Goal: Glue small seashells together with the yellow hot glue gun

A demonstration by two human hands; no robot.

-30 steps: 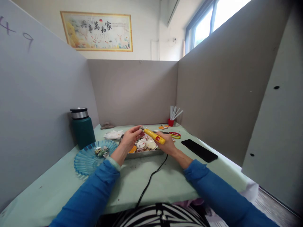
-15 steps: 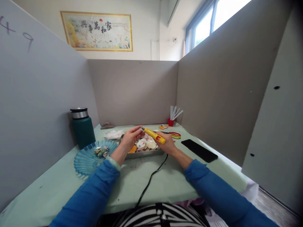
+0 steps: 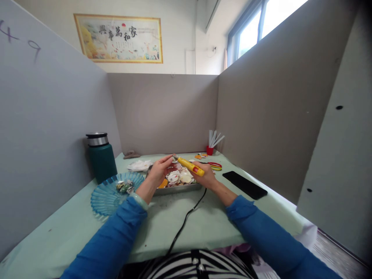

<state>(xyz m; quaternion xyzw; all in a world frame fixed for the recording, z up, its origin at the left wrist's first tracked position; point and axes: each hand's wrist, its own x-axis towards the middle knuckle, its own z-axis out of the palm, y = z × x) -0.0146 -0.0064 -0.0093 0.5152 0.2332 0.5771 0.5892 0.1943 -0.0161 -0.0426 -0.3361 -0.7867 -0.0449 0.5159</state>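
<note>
My right hand (image 3: 205, 176) is wrapped around a yellow pen-shaped glue gun (image 3: 187, 164) with a red window on its side. Its metal tip points up and left at the fingertips of my left hand (image 3: 159, 170). Those fingers are pinched together; whatever small piece they hold is too hidden to name. Below both hands lies a shallow metal tray (image 3: 177, 189) filled with paper cutouts (image 3: 174, 177), mostly white, some orange. A black cord (image 3: 186, 219) runs from under my right hand towards my lap.
Left stand a teal bottle (image 3: 101, 162) and a blue glass plate (image 3: 106, 199) holding small wrapped pieces. A phone (image 3: 244, 185) lies right. Scissors (image 3: 215, 166), a red cup (image 3: 209, 150) of white sticks and a white tissue (image 3: 140, 166) sit farther back. Partitions enclose three sides.
The glue gun has shifted very slightly right and down in my right hand. My left hand stays in nearly the same place.
</note>
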